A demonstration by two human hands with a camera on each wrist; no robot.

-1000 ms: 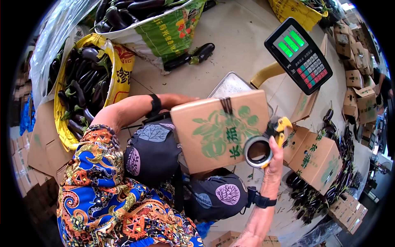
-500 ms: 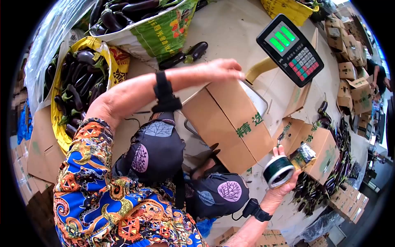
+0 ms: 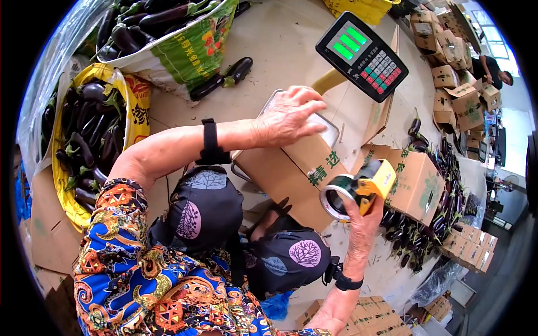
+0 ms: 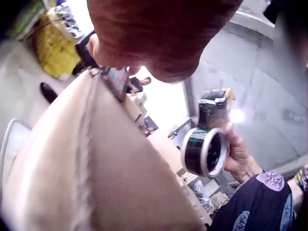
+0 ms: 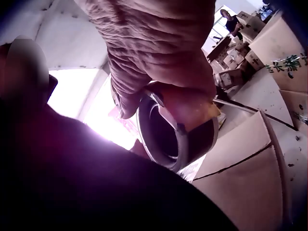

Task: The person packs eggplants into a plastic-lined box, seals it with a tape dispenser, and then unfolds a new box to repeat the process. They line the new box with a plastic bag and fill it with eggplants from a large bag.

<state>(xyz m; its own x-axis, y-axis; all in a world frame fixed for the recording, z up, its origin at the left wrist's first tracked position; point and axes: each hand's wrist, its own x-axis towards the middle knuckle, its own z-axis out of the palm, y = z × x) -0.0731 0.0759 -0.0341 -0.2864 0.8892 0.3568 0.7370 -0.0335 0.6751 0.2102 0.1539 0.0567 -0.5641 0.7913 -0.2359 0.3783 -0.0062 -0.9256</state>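
A closed cardboard carton [image 3: 297, 173] with green printing and a seam between its flaps sits at the person's knees, over a metal scale platform [image 3: 332, 132]. The left hand [image 3: 288, 116] is over the carton's far end, its fingers loosely bent and spread. In the left wrist view, that hand overlaps the space above the carton's edge [image 4: 89, 130]. By the carton's near right corner, the right hand [image 3: 365, 221] grips a yellow tape dispenser [image 3: 378, 178] with a large tape roll [image 3: 335, 199]. The right wrist view shows the tape roll [image 5: 163, 130] below the palm.
A scale display [image 3: 363, 55] stands beyond the carton. Eggplants fill a yellow sack [image 3: 137, 103] and a green-white sack [image 3: 193, 47] on the left. Another carton [image 3: 417, 182] stands on the right beside heaped eggplants [image 3: 443, 215]. Another person [image 3: 490, 71] is far back.
The carton has turned from its printed picture face to its seamed flaps. The left hand has come from behind it to over its far end. The right hand has swung the tape dispenser toward the carton.
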